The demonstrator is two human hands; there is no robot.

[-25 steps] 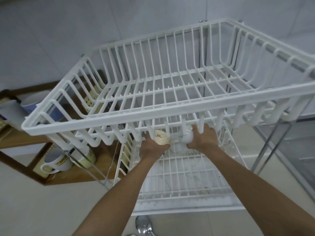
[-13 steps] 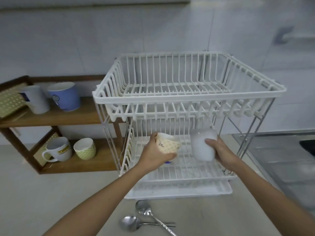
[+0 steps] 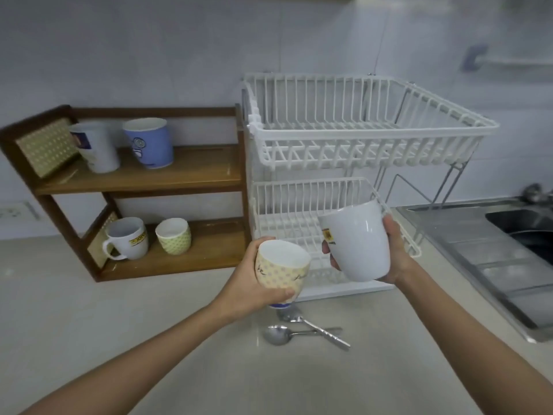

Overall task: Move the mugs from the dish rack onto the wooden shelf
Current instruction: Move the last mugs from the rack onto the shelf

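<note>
Taking the wooden shelf as your landmark: its upper board is lying bare right of the blue mug, while that mug and the white cup are filling its left half. On the lower board, the handled mug and dotted cup are crowding the left, leaving the right open. The dish rack is pressing against the shelf's right post. Two spoons are lying on the counter in front, right of the shelf.

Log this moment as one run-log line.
left hand: holds yellow patterned cup | right hand: holds white mug | dish rack: no mugs visible | wooden shelf: four cups
</note>
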